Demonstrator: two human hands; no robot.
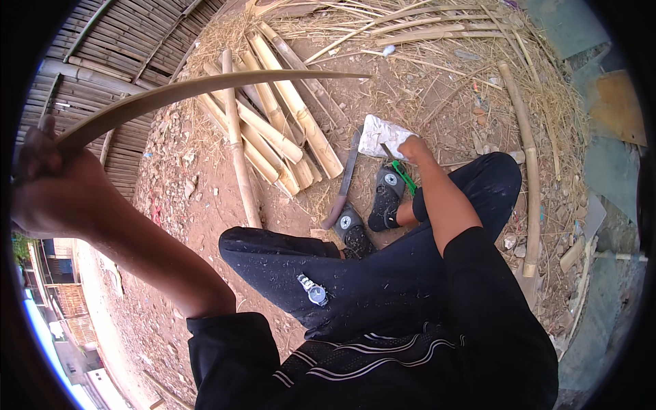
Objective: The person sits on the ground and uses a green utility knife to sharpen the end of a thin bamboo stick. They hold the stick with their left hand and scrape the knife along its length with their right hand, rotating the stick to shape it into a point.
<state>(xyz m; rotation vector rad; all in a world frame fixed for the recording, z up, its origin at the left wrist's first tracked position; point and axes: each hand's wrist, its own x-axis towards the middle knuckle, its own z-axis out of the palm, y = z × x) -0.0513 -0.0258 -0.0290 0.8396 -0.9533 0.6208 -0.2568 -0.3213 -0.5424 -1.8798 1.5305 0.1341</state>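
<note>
My left hand [48, 181], raised at the far left, is closed around the thick end of a long bamboo strip [205, 80]. The strip reaches across to the right and tapers to a thin tip. My right hand [412, 148] is closed at the right edge of a crumpled white sheet or bag [378, 137]; what its fingers grip is hidden. Beside it a short dark blade-like piece [388, 151] crosses the white material, with a green object [404, 178] just below. A machete [350, 167] with a brown handle lies left of my feet, apart from both hands.
Split bamboo pieces [301, 123] lie piled ahead, with a bamboo pole [234, 137] alongside. Another pole [523, 150] lies at right. Thin strips and shavings [437, 31] cover the far ground. A wristwatch [314, 292] rests on my left thigh. A bamboo wall [109, 55] stands at left.
</note>
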